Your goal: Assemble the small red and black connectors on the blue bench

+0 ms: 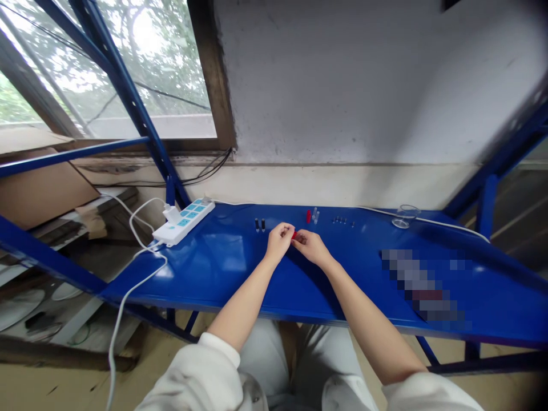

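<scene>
Over the middle of the blue table, my left hand (pixel 281 238) and my right hand (pixel 310 244) meet with fingertips closed on a small red cylindrical piece (pixel 294 234). Most of that piece is hidden by the fingers. To the left of my left hand stand two small black tubes (pixel 260 225) with paler lower ends. Beyond my right hand is a red tube-shaped piece (pixel 308 216), with clear small tubes (pixel 315 215) beside it. Farther right, several tiny shiny pieces (pixel 339 220) form a row; their kind is too small to tell.
A white power strip (pixel 184 222) with a plug and cables lies at the table's left end. At the back right stands a clear glass dish (pixel 406 214), a white cable behind it. A blurred-out object (pixel 417 282) lies right. Blue frame posts flank the table (pixel 214 285).
</scene>
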Available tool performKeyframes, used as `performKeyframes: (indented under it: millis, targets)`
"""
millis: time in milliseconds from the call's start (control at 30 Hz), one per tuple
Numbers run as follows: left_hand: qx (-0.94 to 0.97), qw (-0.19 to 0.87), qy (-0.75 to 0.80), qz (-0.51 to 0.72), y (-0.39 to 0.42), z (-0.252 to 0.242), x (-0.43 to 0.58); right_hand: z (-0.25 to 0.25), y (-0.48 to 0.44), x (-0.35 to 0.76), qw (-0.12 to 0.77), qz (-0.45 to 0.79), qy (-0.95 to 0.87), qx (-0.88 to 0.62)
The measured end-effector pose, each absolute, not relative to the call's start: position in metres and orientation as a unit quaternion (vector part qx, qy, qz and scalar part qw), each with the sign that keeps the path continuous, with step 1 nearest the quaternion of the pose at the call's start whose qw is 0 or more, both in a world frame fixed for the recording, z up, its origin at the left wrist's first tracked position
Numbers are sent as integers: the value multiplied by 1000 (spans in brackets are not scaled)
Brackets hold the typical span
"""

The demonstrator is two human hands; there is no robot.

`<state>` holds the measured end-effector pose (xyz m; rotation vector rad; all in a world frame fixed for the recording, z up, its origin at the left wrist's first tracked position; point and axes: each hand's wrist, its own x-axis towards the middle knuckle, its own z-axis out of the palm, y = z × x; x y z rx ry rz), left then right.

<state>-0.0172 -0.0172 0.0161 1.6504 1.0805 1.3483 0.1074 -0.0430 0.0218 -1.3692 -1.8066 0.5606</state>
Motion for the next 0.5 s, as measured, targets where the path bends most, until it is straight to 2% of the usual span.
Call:
performKeyframes:
  millis: [233, 400, 500]
  targets:
    - [720, 233, 506, 414, -18, 11, -18, 25, -20, 139, 314, 116, -644, -688]
    - [760, 198, 495, 371, -21, 9, -18, 29, 0, 153, 235, 99, -625, -738]
    - [768, 190, 491, 365, -23, 12, -18, 23, 8, 152, 224, 93, -620, -746]
